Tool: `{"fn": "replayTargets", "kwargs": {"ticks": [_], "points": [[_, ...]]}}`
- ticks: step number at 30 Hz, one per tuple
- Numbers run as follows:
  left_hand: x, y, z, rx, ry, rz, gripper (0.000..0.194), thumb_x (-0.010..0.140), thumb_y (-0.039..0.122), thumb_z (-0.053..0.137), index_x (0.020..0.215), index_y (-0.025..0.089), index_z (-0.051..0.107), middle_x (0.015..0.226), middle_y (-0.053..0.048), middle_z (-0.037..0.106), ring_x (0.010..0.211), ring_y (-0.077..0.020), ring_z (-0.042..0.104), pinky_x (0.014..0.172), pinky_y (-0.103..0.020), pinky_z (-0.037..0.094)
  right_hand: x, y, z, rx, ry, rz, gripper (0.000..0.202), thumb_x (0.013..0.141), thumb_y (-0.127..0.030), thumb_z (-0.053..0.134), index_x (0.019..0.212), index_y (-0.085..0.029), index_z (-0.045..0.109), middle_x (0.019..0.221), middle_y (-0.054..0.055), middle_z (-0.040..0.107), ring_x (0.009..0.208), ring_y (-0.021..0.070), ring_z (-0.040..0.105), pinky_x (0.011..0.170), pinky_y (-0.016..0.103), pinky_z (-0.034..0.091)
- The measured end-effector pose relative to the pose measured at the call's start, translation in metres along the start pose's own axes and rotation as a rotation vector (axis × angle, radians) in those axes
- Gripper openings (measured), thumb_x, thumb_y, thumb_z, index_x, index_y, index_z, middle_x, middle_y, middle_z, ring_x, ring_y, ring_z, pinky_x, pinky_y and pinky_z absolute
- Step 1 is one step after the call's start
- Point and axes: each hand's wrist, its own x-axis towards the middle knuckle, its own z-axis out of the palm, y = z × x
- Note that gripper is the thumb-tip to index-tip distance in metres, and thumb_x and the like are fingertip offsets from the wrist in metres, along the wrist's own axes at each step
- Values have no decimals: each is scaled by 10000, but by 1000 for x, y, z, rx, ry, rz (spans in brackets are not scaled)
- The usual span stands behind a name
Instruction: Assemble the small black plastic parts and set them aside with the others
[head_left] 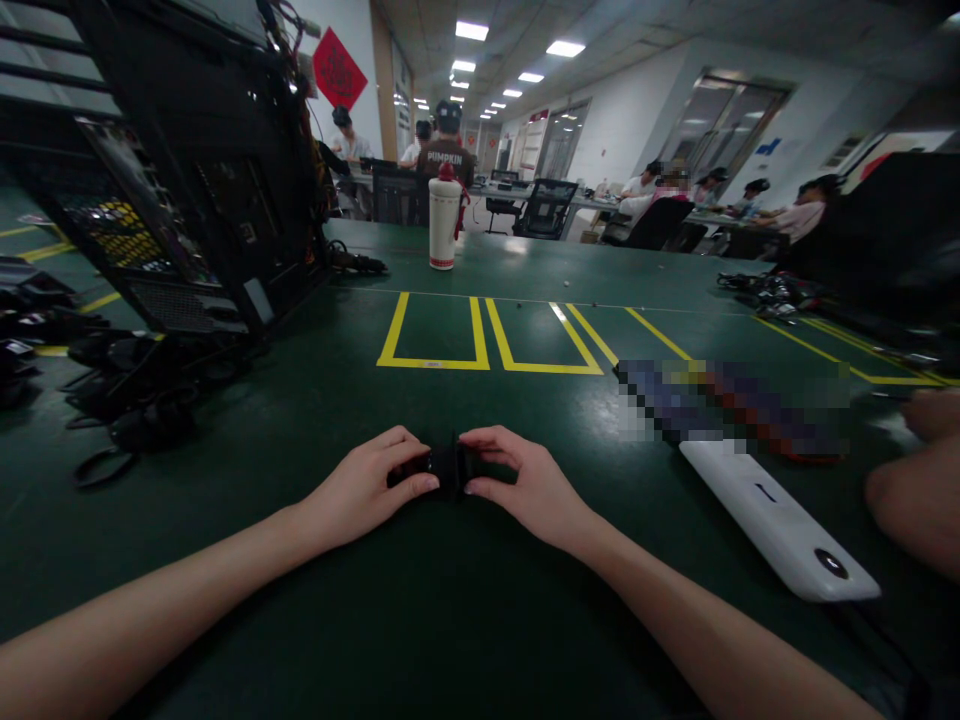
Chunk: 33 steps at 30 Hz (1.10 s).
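Note:
A small black device (448, 468) sits just above or on the green tabletop in front of me, between both hands. Its dark surface blends together, so its exact kind does not show. My left hand (379, 478) grips its left side, the thumb along the near side and the fingers curled behind. On the other side, my right hand (525, 480) pinches its right edge between thumb and fingertips. Both forearms come in low from the frame's bottom corners.
A white power strip-like bar (772, 520) lies at right, beside pixelated items (772, 410) and another person's arm (919, 490). An open black computer case (187, 170) and black cables (150, 390) stand left. A white tumbler (443, 222) stands behind yellow tape outlines (433, 364).

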Motion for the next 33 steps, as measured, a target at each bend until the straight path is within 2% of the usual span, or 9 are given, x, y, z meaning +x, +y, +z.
{"fn": "replayTargets", "kwargs": {"ticks": [3,6,10,14,18,27,30,33], "points": [[0,0,0,-2,-6,-5,295,781,421,410,982,234,519,926,-8,481,767,-127,492,649,-259,425,-1,-1,0,10,3,-31,445,663,-117,593,1068,-242,457,1106,9,481,1055,146,457,937,362,364],[0,2,0,-3,-4,1,299,784,421,404,984,231,518,928,-12,480,763,-128,493,649,-260,426,-1,0,0,137,-32,50,552,646,-168,620,1142,-249,390,1138,32,448,1059,152,459,919,346,386],[-1,4,-2,-5,-1,3,299,784,415,405,985,226,518,929,-13,478,756,-125,494,644,-255,426,2,3,-2,222,-48,130,442,707,-200,559,1126,-207,420,1125,48,446,1047,144,473,928,340,383],[-4,6,-3,0,2,9,322,784,401,412,1057,244,480,936,-7,480,777,-124,496,669,-253,422,3,1,-1,105,-17,31,344,666,-165,597,999,-185,515,1086,26,425,1004,132,489,934,331,385],[-6,7,-1,22,23,25,382,786,370,423,1157,286,389,940,-2,477,784,-124,496,677,-254,414,-1,-4,2,-67,49,-81,303,648,-187,616,940,-188,535,1044,18,420,950,130,493,873,332,434],[-11,28,-6,57,-7,73,367,815,406,338,1129,241,430,931,-26,509,807,-136,510,704,-261,405,-9,-12,8,-142,72,-170,389,631,-139,623,992,-197,490,1027,14,428,960,132,482,898,335,413],[-13,36,2,92,38,-9,496,792,501,299,1175,201,397,988,-68,509,853,-168,516,726,-285,410,-10,-13,10,-137,87,-174,402,629,-113,614,999,-199,483,1023,19,428,959,137,488,887,319,424],[-10,42,16,164,117,-117,686,747,587,285,1278,155,238,1171,-132,430,1038,-240,443,832,-342,368,-13,-13,11,-148,102,-189,421,643,-56,565,1026,-202,467,1050,29,415,971,140,484,887,312,427]]}}
